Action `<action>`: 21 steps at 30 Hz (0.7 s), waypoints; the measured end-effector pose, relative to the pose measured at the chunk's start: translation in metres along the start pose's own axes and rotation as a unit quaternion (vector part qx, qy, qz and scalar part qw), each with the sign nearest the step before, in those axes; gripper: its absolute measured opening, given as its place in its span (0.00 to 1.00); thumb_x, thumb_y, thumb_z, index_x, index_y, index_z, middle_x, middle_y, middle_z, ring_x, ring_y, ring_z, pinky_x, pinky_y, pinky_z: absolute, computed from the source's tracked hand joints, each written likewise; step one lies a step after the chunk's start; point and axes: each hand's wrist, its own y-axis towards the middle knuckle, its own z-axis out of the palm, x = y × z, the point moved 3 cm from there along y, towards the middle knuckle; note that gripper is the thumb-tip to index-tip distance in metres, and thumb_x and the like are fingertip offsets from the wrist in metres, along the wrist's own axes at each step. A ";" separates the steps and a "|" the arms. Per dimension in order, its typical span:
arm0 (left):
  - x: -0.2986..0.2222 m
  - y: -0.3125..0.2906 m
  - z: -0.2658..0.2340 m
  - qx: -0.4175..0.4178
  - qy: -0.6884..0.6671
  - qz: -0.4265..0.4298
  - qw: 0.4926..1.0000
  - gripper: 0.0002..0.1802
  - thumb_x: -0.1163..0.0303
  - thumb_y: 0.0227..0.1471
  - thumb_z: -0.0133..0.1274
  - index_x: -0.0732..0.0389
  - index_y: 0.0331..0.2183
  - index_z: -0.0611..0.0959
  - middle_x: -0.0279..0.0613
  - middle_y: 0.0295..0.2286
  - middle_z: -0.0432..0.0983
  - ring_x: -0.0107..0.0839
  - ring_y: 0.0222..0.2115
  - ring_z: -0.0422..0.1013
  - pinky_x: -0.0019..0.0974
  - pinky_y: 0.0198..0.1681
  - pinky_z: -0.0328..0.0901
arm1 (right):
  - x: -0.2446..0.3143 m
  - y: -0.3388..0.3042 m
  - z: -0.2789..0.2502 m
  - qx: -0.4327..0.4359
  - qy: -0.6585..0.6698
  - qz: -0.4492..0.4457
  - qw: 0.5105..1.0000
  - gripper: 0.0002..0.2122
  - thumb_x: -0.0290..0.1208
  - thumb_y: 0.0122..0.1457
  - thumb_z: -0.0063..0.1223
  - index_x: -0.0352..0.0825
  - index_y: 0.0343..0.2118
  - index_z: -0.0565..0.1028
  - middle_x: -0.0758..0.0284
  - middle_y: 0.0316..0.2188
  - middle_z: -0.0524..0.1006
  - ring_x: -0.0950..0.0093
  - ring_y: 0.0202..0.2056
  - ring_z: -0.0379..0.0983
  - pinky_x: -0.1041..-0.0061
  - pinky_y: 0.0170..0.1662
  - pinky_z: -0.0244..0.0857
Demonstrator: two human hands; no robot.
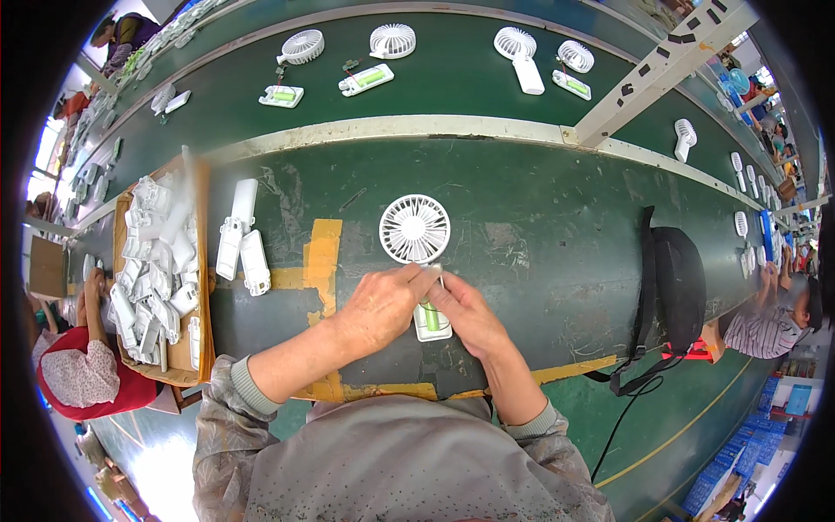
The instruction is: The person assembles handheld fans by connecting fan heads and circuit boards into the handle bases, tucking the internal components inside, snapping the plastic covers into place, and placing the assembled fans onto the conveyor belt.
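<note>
A small white handheld fan lies in front of me, its round slatted head pointing away. Its open white handle half, with a green battery in it, shows below my fingers. My left hand is closed, thumb and fingers pinching at the neck just below the fan head. Close beside it, my right hand has its thumb and fingers closed at the handle's upper end. The fingertips meet there and cover the joint, so any small part or wire between them is hidden.
At left, a cardboard box holds many white handle shells; three more shells lie beside it. A black bag with straps sits at right. Beyond a pale rail, fans with opened handles line a green belt. A slotted metal post rises there.
</note>
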 end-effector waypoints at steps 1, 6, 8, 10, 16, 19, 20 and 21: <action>0.000 0.002 -0.002 -0.027 -0.016 -0.005 0.999 0.19 0.81 0.41 0.48 0.64 0.41 0.73 0.50 0.28 0.72 0.49 0.25 0.71 0.45 0.28 0.68 | 0.001 0.002 -0.002 0.005 0.012 0.029 0.999 0.17 0.35 0.61 0.43 0.28 0.48 0.66 0.70 0.40 0.72 0.83 0.40 0.67 0.82 0.44 0.63; 0.007 -0.003 -0.001 -0.038 -0.045 -0.062 0.996 0.20 0.80 0.43 0.49 0.63 0.42 0.72 0.50 0.28 0.73 0.49 0.26 0.71 0.45 0.28 0.67 | 0.006 0.006 0.002 -0.049 0.012 0.069 0.996 0.13 0.34 0.62 0.42 0.29 0.42 0.69 0.70 0.34 0.73 0.83 0.35 0.69 0.83 0.38 0.65; 0.009 -0.012 -0.002 -0.107 -0.075 -0.053 0.990 0.17 0.79 0.42 0.51 0.62 0.39 0.74 0.47 0.27 0.73 0.47 0.26 0.71 0.42 0.28 0.67 | 0.005 0.005 0.003 -0.038 0.086 0.055 0.994 0.11 0.32 0.61 0.43 0.29 0.39 0.70 0.70 0.32 0.73 0.84 0.32 0.69 0.84 0.35 0.64; 0.005 -0.018 -0.004 -0.112 -0.073 -0.028 0.991 0.15 0.78 0.42 0.52 0.62 0.37 0.75 0.45 0.27 0.73 0.45 0.27 0.71 0.42 0.29 0.66 | 0.002 0.007 0.001 -0.042 0.086 0.049 0.994 0.11 0.32 0.61 0.43 0.30 0.39 0.70 0.70 0.32 0.73 0.84 0.32 0.69 0.84 0.34 0.64; -0.006 -0.022 0.006 -0.083 -0.064 -0.003 0.995 0.10 0.78 0.40 0.54 0.61 0.31 0.78 0.42 0.27 0.69 0.41 0.29 0.69 0.40 0.32 0.66 | -0.003 0.010 0.001 -0.059 0.102 0.037 0.992 0.10 0.31 0.61 0.43 0.30 0.39 0.71 0.71 0.32 0.73 0.84 0.32 0.68 0.84 0.35 0.64; -0.002 -0.022 0.008 -0.074 -0.055 -0.007 0.996 0.09 0.77 0.39 0.55 0.62 0.29 0.77 0.42 0.26 0.68 0.42 0.29 0.68 0.40 0.32 0.65 | -0.005 0.009 0.004 -0.070 0.100 0.022 0.992 0.10 0.31 0.61 0.43 0.29 0.39 0.71 0.70 0.32 0.73 0.84 0.32 0.69 0.83 0.35 0.65; -0.001 -0.023 0.009 -0.081 -0.075 -0.042 0.993 0.08 0.78 0.39 0.55 0.63 0.28 0.76 0.42 0.26 0.69 0.41 0.28 0.69 0.39 0.31 0.66 | -0.005 0.009 0.005 -0.076 0.101 0.014 0.992 0.10 0.31 0.61 0.43 0.29 0.39 0.70 0.70 0.31 0.73 0.84 0.32 0.69 0.83 0.35 0.65; 0.000 -0.025 0.009 -0.088 -0.094 -0.077 0.989 0.07 0.79 0.40 0.55 0.64 0.27 0.75 0.42 0.26 0.69 0.40 0.27 0.70 0.37 0.30 0.66 | -0.004 0.008 0.006 -0.075 0.101 0.014 0.992 0.10 0.31 0.61 0.43 0.29 0.39 0.70 0.70 0.31 0.73 0.84 0.32 0.69 0.83 0.35 0.65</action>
